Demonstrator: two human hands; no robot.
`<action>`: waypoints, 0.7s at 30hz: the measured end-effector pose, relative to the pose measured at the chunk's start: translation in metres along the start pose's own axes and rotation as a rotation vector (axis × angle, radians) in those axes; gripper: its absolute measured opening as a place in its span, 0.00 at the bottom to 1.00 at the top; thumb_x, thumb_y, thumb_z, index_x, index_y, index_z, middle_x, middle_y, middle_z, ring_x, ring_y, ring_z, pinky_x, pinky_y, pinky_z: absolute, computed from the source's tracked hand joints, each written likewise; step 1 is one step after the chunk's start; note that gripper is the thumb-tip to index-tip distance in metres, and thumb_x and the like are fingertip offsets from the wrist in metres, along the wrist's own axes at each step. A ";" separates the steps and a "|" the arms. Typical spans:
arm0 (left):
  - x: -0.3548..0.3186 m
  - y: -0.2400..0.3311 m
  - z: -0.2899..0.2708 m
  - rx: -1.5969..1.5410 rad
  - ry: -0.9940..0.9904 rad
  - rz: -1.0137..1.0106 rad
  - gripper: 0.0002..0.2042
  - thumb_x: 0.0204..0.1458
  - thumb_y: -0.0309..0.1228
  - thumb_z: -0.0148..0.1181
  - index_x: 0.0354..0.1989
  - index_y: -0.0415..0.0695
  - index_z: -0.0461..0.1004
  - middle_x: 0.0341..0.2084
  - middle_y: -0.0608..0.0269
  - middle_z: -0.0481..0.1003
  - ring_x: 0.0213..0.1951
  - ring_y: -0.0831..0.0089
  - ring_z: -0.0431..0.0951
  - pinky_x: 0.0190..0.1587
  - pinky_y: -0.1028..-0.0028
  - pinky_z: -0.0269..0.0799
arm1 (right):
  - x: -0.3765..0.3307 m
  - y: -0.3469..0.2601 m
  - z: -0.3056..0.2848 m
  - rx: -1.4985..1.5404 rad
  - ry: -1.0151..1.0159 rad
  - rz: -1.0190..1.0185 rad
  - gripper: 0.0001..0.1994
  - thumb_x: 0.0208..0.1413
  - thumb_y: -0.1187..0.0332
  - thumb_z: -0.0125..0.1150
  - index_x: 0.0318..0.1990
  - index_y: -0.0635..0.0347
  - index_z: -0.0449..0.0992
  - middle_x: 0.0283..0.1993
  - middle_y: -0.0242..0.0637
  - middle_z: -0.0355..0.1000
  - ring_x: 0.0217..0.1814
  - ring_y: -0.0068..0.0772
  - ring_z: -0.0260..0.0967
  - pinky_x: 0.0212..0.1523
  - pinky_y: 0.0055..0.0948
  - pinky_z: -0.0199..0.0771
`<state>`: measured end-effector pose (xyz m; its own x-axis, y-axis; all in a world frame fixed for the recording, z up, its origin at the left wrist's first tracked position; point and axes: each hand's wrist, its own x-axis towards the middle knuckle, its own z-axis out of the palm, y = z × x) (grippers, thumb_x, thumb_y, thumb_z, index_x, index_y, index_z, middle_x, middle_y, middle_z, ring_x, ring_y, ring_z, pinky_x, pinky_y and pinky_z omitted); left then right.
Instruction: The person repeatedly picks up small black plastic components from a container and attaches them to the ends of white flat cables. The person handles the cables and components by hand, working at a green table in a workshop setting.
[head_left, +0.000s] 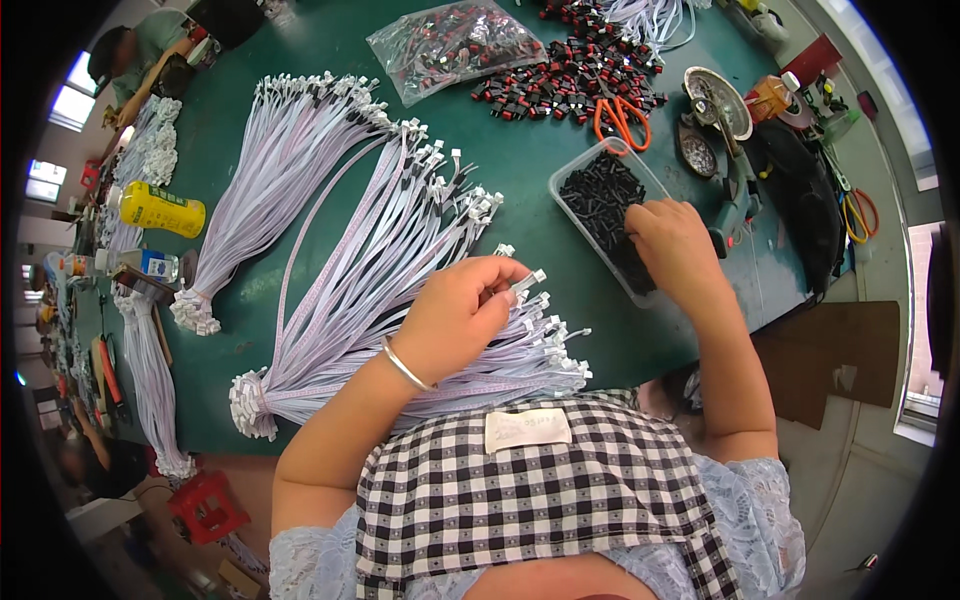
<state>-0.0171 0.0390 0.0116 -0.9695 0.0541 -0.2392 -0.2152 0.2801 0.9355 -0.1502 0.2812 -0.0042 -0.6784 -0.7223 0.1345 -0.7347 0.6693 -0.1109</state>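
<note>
A fanned bundle of white wire cables point(340, 340) with small white plug connectors lies before me on the green table. My left hand point(462, 305) is closed over the bundle's right side, pinching one cable whose white connector point(535, 279) pokes out past the fingertips. To the right, a clear plastic tub point(566, 203) holds many short black tubes point(605, 205). My right hand point(672, 245) reaches over the tub's right rim, its fingers bent down among the tubes. Those fingertips are hidden, so whether they grip a tube does not show.
A second cable bundle point(285, 160) lies to the left, near a yellow bottle point(160, 209). Beyond the tub are orange-handled scissors point(622, 122), a pile of red-and-black parts point(570, 75) and a clear bag point(455, 50). Metal dishes point(718, 100) stand at right. Another person point(150, 60) sits far left.
</note>
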 end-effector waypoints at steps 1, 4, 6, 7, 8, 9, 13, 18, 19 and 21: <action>-0.001 0.000 0.000 -0.118 -0.034 -0.080 0.07 0.53 0.23 0.52 0.40 0.37 0.71 0.27 0.64 0.74 0.23 0.82 0.72 0.26 0.80 0.68 | 0.000 0.000 0.001 0.006 0.000 -0.007 0.03 0.46 0.75 0.55 0.28 0.55 0.72 0.27 0.34 0.67 0.37 0.37 0.67 0.38 0.34 0.63; -0.003 0.004 -0.003 -0.332 -0.061 -0.231 0.07 0.53 0.24 0.54 0.40 0.38 0.71 0.26 0.65 0.75 0.21 0.82 0.72 0.22 0.84 0.65 | -0.001 -0.002 0.002 0.052 0.030 -0.048 0.03 0.45 0.74 0.57 0.28 0.54 0.72 0.27 0.33 0.67 0.37 0.36 0.67 0.39 0.34 0.63; -0.004 -0.007 -0.002 -0.420 -0.059 -0.245 0.06 0.53 0.25 0.55 0.39 0.39 0.71 0.25 0.64 0.75 0.20 0.83 0.72 0.20 0.85 0.63 | -0.002 -0.007 -0.001 0.040 0.045 -0.052 0.03 0.44 0.74 0.58 0.28 0.54 0.73 0.27 0.32 0.68 0.37 0.36 0.67 0.40 0.33 0.63; -0.005 -0.011 -0.002 -0.463 -0.059 -0.252 0.06 0.53 0.25 0.55 0.38 0.40 0.71 0.25 0.64 0.75 0.19 0.83 0.71 0.20 0.86 0.62 | -0.003 -0.009 -0.002 0.035 0.052 -0.054 0.03 0.44 0.74 0.59 0.28 0.54 0.73 0.27 0.32 0.68 0.38 0.36 0.67 0.40 0.33 0.63; -0.005 -0.011 -0.002 -0.481 -0.063 -0.251 0.05 0.53 0.26 0.56 0.37 0.40 0.71 0.25 0.64 0.75 0.19 0.83 0.71 0.19 0.86 0.62 | -0.003 -0.009 -0.001 0.010 0.035 -0.048 0.04 0.44 0.73 0.59 0.29 0.54 0.73 0.28 0.32 0.68 0.38 0.35 0.67 0.40 0.33 0.63; -0.004 -0.012 -0.002 -0.497 -0.071 -0.245 0.05 0.53 0.26 0.56 0.36 0.40 0.71 0.24 0.64 0.75 0.19 0.83 0.71 0.19 0.86 0.62 | -0.003 -0.008 0.000 -0.019 0.021 -0.040 0.04 0.44 0.72 0.60 0.29 0.54 0.73 0.28 0.31 0.68 0.38 0.35 0.67 0.41 0.33 0.63; -0.003 -0.019 -0.003 -0.515 -0.108 -0.227 0.05 0.53 0.28 0.57 0.34 0.41 0.70 0.24 0.63 0.76 0.19 0.84 0.71 0.19 0.86 0.62 | -0.001 -0.008 -0.001 -0.039 -0.001 -0.019 0.04 0.44 0.70 0.61 0.29 0.54 0.74 0.29 0.30 0.70 0.38 0.34 0.67 0.41 0.33 0.63; -0.002 -0.022 -0.003 -0.536 -0.110 -0.222 0.05 0.54 0.28 0.56 0.34 0.41 0.70 0.25 0.62 0.76 0.18 0.85 0.70 0.19 0.86 0.62 | 0.001 -0.004 -0.009 -0.038 -0.042 0.023 0.04 0.46 0.67 0.62 0.28 0.54 0.74 0.29 0.30 0.70 0.39 0.34 0.68 0.40 0.33 0.63; -0.002 -0.022 -0.003 -0.535 -0.109 -0.219 0.05 0.54 0.28 0.56 0.34 0.41 0.70 0.25 0.62 0.76 0.18 0.85 0.70 0.19 0.86 0.62 | 0.001 -0.005 -0.011 -0.044 -0.044 0.030 0.04 0.47 0.67 0.62 0.28 0.54 0.74 0.29 0.30 0.70 0.39 0.34 0.68 0.40 0.34 0.63; -0.002 -0.023 -0.004 -0.548 -0.108 -0.217 0.04 0.54 0.28 0.56 0.34 0.41 0.70 0.25 0.62 0.76 0.18 0.85 0.70 0.19 0.86 0.62 | 0.001 -0.004 -0.011 -0.059 -0.081 0.039 0.05 0.47 0.67 0.62 0.30 0.54 0.74 0.30 0.30 0.70 0.39 0.34 0.68 0.40 0.34 0.63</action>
<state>-0.0109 0.0290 -0.0083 -0.8852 0.1558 -0.4384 -0.4644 -0.2381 0.8530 -0.1478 0.2793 0.0071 -0.7066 -0.7058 0.0513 -0.7076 0.7044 -0.0556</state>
